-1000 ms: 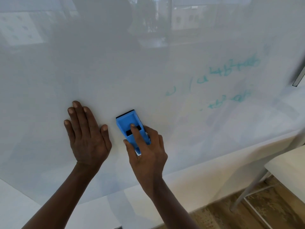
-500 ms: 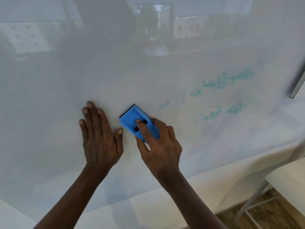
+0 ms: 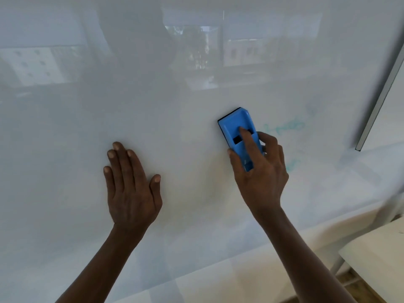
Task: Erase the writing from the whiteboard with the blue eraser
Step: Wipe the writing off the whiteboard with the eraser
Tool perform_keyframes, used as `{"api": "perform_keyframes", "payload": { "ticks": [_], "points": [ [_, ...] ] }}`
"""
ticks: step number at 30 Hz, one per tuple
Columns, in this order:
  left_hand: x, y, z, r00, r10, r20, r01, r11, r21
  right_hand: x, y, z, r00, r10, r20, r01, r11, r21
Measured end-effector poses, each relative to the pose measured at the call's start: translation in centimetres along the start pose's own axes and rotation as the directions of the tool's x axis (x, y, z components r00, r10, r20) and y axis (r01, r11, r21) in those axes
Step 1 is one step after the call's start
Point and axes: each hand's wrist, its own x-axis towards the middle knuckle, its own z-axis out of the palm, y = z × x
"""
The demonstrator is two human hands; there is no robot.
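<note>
Glossy whiteboard (image 3: 196, 95): your right hand (image 3: 260, 178) grips blue eraser (image 3: 239, 132); left hand (image 3: 131, 184) flat, holding nothing. Press evenly, sweep right over faint teal writing (image 3: 284, 127).

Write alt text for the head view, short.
A person's right hand holds a blue eraser against a whiteboard, beside faint teal writing to its right. The left hand rests flat on the board, apart from the eraser.
</note>
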Motion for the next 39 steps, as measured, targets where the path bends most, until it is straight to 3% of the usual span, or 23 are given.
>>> {"api": "perform_keyframes", "payload": {
  "ticks": [6, 11, 17, 29, 35, 39],
  "points": [
    [-0.1, -0.2, 0.0, 1.0, 0.008, -0.004, -0.008, 1.0, -0.001, 1.2, 1.7, -0.3, 0.989, 0.146, -0.02, -0.145, 0.987, 0.064],
    [-0.2, -0.2, 0.1, 1.0, 0.005, -0.009, -0.005, 1.0, 0.003, 1.5, 2.7, -0.1, 0.922, 0.381, -0.067, -0.363, 0.912, 0.19],
    [-0.4, -0.2, 0.0, 1.0, 0.004, -0.004, -0.004, 1.0, -0.005, 0.2, 1.0, 0.7, 0.868, 0.492, -0.069, -0.457, 0.846, 0.274],
    [-0.6, -0.2, 0.0, 1.0, -0.002, -0.008, 0.001, 1.0, -0.02, -5.7, -6.7, 1.8, 0.973, 0.219, 0.07, -0.228, 0.956, 0.184],
    [-0.7, -0.4, 0.0, 1.0, 0.002, -0.004, -0.002, 0.999, -0.05, -10.3, -7.5, 2.7, 0.976, 0.053, 0.211, -0.098, 0.973, 0.208],
    [-0.7, -0.4, 0.1, 1.0, 0.003, 0.001, -0.003, 0.999, -0.047, -12.4, -6.4, 3.3, 0.978, -0.024, 0.207, -0.015, 0.983, 0.185]
  ]
}}
